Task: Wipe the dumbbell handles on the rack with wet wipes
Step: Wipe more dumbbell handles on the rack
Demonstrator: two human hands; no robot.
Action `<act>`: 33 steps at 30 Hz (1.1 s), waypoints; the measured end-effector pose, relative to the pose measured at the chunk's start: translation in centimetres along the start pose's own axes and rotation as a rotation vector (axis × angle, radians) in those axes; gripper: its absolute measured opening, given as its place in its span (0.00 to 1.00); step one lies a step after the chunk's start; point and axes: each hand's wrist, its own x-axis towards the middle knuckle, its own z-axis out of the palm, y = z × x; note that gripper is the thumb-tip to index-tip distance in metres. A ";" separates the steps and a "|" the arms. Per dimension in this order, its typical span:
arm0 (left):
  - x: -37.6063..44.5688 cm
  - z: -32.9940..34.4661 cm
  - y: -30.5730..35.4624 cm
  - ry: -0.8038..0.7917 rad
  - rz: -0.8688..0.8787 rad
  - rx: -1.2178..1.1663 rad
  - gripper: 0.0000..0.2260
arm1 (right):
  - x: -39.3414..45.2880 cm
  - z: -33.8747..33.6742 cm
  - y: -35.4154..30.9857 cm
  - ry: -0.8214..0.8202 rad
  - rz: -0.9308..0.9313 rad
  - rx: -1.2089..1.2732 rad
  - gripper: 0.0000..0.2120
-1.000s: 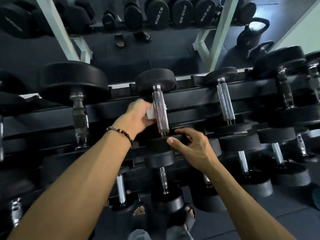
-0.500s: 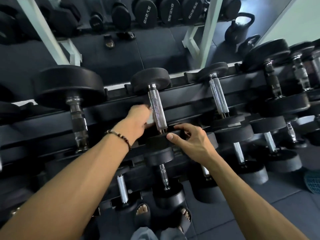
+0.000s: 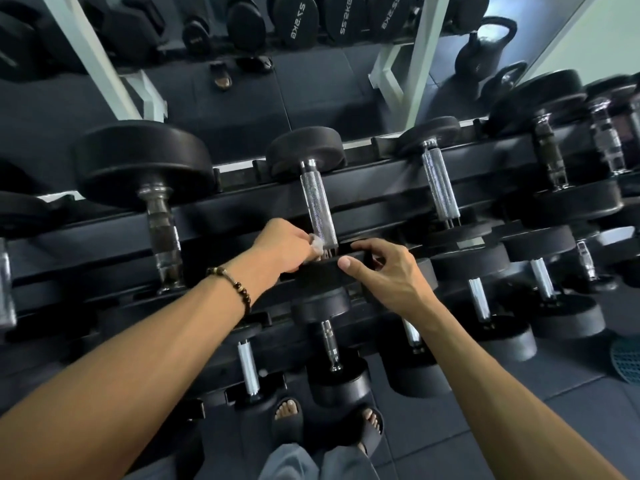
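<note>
A dumbbell with a knurled chrome handle (image 3: 318, 206) lies on the top tier of the black rack (image 3: 363, 192), its far head (image 3: 305, 150) toward the mirror. My left hand (image 3: 284, 245) holds a crumpled white wet wipe (image 3: 316, 242) against the near, lower end of that handle. My right hand (image 3: 388, 270) grips the rim of the same dumbbell's near black head (image 3: 325, 271), thumb on top. Other chrome handles stand to the right (image 3: 440, 185) and a darker, worn one to the left (image 3: 162, 230).
Lower tiers hold smaller dumbbells (image 3: 330, 344) below my hands. A mirror behind the rack reflects more weights and a kettlebell (image 3: 483, 46). My sandalled feet (image 3: 287, 419) stand on dark rubber floor tiles close to the rack's base.
My left hand with the wipe has slid down the chrome handle from its middle to its near end. My right hand has stayed on the near head.
</note>
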 end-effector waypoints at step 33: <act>5.4 -3.7 2.2 -0.250 0.107 -0.418 0.17 | -0.9 0.1 -0.8 0.006 0.012 0.019 0.32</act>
